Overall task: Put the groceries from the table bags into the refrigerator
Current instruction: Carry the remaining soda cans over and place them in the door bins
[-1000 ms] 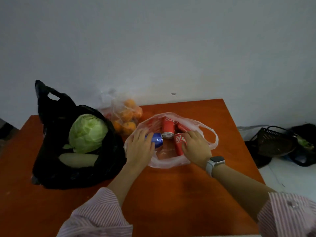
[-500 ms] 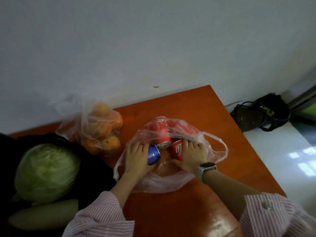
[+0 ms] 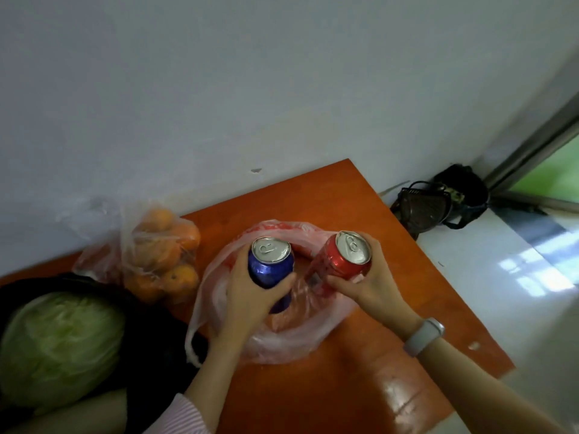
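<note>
My left hand (image 3: 250, 296) grips a blue can (image 3: 270, 264), held upright above the clear plastic bag (image 3: 291, 336) on the orange table (image 3: 338, 386). My right hand (image 3: 372, 283) grips a red can (image 3: 346, 256), also upright and lifted over the same bag. More red cans show through the bag's far side. A clear bag of oranges (image 3: 163, 255) lies to the left of it. At the far left a green cabbage (image 3: 59, 346) and a pale long vegetable (image 3: 78, 411) sit in a black bag (image 3: 156, 339).
The table stands against a white wall (image 3: 250, 89). Its right edge drops to a white tiled floor (image 3: 517, 292). A dark basket (image 3: 426, 211) and a black bag (image 3: 463, 183) lie on the floor in the corner, beside a metal door frame (image 3: 532, 145).
Both hands have lifted a can each out of the clear bag and turned them upright. The view has swung right and closer to the table.
</note>
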`<state>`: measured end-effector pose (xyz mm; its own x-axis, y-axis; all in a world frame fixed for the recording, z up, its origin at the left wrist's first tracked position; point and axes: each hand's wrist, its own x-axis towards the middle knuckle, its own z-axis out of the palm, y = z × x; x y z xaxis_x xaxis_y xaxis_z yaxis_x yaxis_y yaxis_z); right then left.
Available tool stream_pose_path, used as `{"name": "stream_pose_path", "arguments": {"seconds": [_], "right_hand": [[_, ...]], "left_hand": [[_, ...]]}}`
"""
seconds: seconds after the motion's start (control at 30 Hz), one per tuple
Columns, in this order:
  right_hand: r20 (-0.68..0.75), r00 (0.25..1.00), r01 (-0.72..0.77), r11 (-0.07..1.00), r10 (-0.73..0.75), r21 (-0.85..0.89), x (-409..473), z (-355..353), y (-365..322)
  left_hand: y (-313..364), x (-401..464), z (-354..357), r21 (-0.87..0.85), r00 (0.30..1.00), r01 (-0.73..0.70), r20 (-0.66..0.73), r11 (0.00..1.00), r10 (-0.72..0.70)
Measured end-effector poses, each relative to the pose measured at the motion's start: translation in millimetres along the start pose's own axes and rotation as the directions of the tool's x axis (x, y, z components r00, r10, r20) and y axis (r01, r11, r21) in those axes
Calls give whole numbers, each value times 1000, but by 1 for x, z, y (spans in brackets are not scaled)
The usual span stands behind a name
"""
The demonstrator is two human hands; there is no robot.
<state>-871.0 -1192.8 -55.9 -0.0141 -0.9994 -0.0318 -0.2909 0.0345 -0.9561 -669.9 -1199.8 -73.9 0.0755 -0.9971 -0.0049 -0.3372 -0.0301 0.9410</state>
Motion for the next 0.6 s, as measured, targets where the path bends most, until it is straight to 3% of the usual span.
{"name": "stream_pose_path", "arguments": {"seconds": [0.13,0.37,0.47,0.6], "right_hand": [[-113,993,-3,978,27,209,-30,-38,-16],[-358,929,-23,981,92,191,-151,-143,-4],[-534,832,-52,980,148,190,-233,-202,14],[-758,613,-54,969,224,243,-354,-278,41]], "left_hand": [[33,-20,26,-111,996,-20,84,994,29],[93,-86,124,-211,930,-106,325,972,172],[122,-140,194,-239,855,-120,468,964,222],[165,-238,295,-285,717,-101,644,953,268]]}}
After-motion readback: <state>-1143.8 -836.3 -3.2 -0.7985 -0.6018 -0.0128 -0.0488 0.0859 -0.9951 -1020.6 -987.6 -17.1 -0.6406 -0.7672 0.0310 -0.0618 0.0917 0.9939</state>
